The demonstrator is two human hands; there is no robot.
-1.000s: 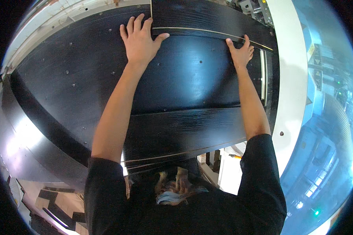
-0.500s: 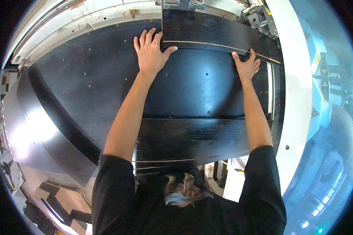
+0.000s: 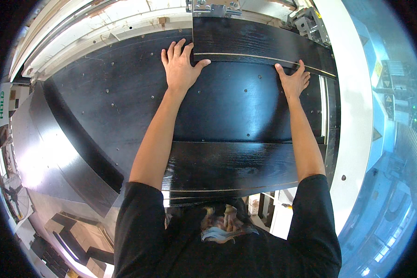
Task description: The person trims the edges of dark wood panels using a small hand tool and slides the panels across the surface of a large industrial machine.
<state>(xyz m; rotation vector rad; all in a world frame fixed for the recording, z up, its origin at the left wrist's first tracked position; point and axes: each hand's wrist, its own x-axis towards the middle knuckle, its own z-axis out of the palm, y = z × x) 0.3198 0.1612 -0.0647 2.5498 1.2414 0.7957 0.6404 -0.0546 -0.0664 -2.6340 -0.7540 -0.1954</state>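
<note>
both hands flat and open, left hand (image 3: 180,69) and right hand (image 3: 293,81) pressing the far black woodgrain board (image 3: 259,44), glossy black worktop (image 3: 125,106), another dark board (image 3: 227,171) nearer

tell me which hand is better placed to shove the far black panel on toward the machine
Left, probably. The left hand lies flat at the far black panel's near left corner, thumb along its edge. The right hand only touches the near edge by the right end.
</note>
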